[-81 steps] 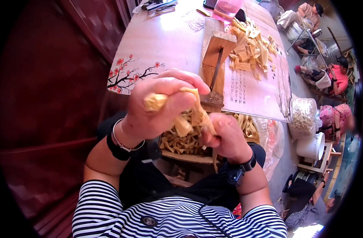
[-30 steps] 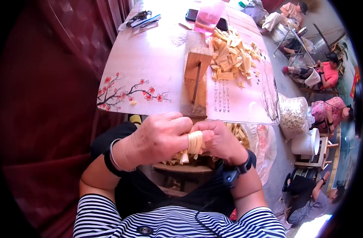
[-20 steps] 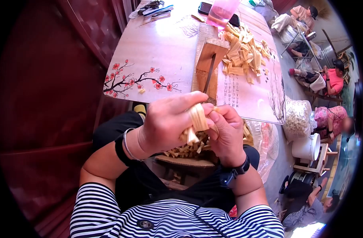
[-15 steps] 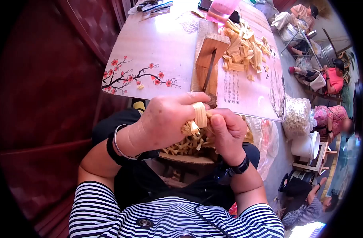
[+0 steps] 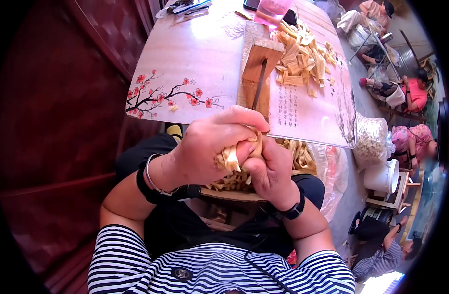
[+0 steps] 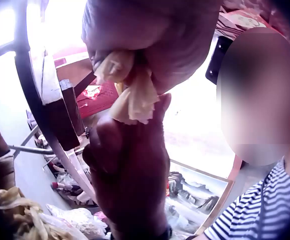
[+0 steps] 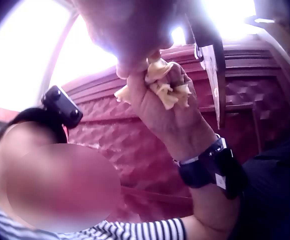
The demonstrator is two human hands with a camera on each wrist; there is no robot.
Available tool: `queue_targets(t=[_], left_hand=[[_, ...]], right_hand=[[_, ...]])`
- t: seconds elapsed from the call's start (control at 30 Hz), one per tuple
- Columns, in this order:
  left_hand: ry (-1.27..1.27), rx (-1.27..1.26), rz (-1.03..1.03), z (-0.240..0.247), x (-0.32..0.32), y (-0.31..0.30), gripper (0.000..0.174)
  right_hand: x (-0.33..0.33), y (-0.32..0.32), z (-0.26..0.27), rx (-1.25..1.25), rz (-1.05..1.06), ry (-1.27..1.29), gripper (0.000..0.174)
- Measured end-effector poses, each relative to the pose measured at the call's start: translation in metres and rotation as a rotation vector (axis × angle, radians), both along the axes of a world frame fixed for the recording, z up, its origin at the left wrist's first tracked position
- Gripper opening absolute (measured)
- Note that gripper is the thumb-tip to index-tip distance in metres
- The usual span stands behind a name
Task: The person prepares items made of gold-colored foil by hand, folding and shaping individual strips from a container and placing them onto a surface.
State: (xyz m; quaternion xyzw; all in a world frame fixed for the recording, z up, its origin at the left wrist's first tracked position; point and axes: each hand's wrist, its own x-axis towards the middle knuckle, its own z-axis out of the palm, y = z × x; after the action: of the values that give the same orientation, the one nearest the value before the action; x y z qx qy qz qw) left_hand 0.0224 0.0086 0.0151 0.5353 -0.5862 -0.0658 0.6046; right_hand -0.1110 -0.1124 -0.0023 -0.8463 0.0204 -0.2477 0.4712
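Note:
In the head view my left hand (image 5: pixel 210 144) grips a bundle of pale yellow, ribbon-like strips (image 5: pixel 229 158), its ends poking out below the fingers. My right hand (image 5: pixel 271 169) meets it from the right, thumb and fingers pinching the same bundle where a strip is wrapped round it. The left wrist view shows frayed, folded ends of the strips (image 6: pixel 140 100) between both hands. In the right wrist view several short ends (image 7: pixel 170 95) lie across the left palm. Below the hands, a cardboard box (image 5: pixel 234 196) holds many more such strips, partly hidden by the hands.
A wooden stand with an upright blade (image 5: pixel 260 85) stands on the printed table (image 5: pixel 185 59), just beyond the hands. Right of it lies a heap of flat yellow pieces (image 5: pixel 303 61). A pink cup (image 5: pixel 272 12) is behind. Other people sit at the right, near a white bucket (image 5: pixel 384 176).
A strip earlier stretched between the hands became wrapped round the bundle. The right hand has since closed in against the left, and its fingers now cover much of the wrap.

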Motion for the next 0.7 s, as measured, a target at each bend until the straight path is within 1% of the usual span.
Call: queue_targets(t=[0.03, 0.07, 0.1, 0.13, 0.17, 0.23, 0.27, 0.33, 0.37, 0.4, 0.5, 0.53, 0.57, 0.6, 0.63, 0.7], left_hand=[[0.076, 0.009, -0.041, 0.000, 0.001, 0.000, 0.007], [0.247, 0.053, -0.087, 0.000, -0.001, 0.001, 0.006], [0.365, 0.060, -0.103, 0.002, -0.002, 0.003, 0.008], [0.484, 0.067, -0.121, 0.006, -0.003, 0.005, 0.011], [0.602, 0.074, -0.137, 0.008, -0.002, 0.008, 0.013], [0.566, -0.041, -0.143, 0.005, 0.010, 0.015, 0.015], [0.546, -0.097, -0.146, 0.003, 0.016, 0.019, 0.017], [0.551, -0.026, -0.075, 0.009, 0.016, 0.019, 0.025], [0.510, 0.022, 0.009, 0.010, 0.015, 0.016, 0.031], [0.467, 0.068, 0.091, 0.010, 0.016, 0.014, 0.036], [0.651, 0.166, -0.111, -0.004, 0.016, 0.011, 0.045], [0.655, 0.249, -0.193, -0.005, 0.016, 0.012, 0.037], [0.691, 0.309, -0.203, -0.005, 0.013, 0.011, 0.024], [0.750, 0.332, -0.197, 0.000, 0.013, 0.013, 0.016], [0.810, 0.357, -0.193, 0.003, 0.012, 0.015, 0.008], [0.698, 0.310, -0.093, 0.003, 0.010, 0.012, 0.006]], right_hand=[[-0.001, -0.005, 0.002, 0.087, 0.089, 0.040, 0.045], [-0.002, -0.009, 0.005, 0.173, 0.180, 0.079, 0.046], [-0.002, -0.012, 0.009, 0.258, 0.270, 0.118, 0.047], [-0.002, -0.013, 0.012, 0.303, 0.298, 0.119, 0.048], [-0.003, -0.014, 0.008, 0.428, 0.310, 0.150, 0.050], [-0.004, -0.011, -0.004, 0.677, 0.334, 0.203, 0.053], [-0.005, -0.009, -0.002, 0.795, 0.353, 0.211, 0.051], [-0.003, -0.011, -0.008, 0.803, 0.297, 0.182, 0.047], [-0.004, -0.012, -0.010, 0.807, 0.267, 0.170, 0.046], [-0.005, -0.016, -0.003, 0.783, 0.228, 0.234, 0.044], [-0.002, -0.015, 0.008, 0.655, 0.137, 0.293, 0.042], [0.000, -0.015, 0.009, 0.559, 0.134, 0.297, 0.041], [0.001, -0.015, 0.010, 0.463, 0.132, 0.300, 0.040], [0.001, -0.016, 0.011, 0.369, 0.127, 0.304, 0.040], [-0.001, -0.018, 0.013, 0.418, 0.096, 0.340, 0.037], [-0.002, -0.024, 0.019, 0.513, 0.029, 0.397, 0.032]])
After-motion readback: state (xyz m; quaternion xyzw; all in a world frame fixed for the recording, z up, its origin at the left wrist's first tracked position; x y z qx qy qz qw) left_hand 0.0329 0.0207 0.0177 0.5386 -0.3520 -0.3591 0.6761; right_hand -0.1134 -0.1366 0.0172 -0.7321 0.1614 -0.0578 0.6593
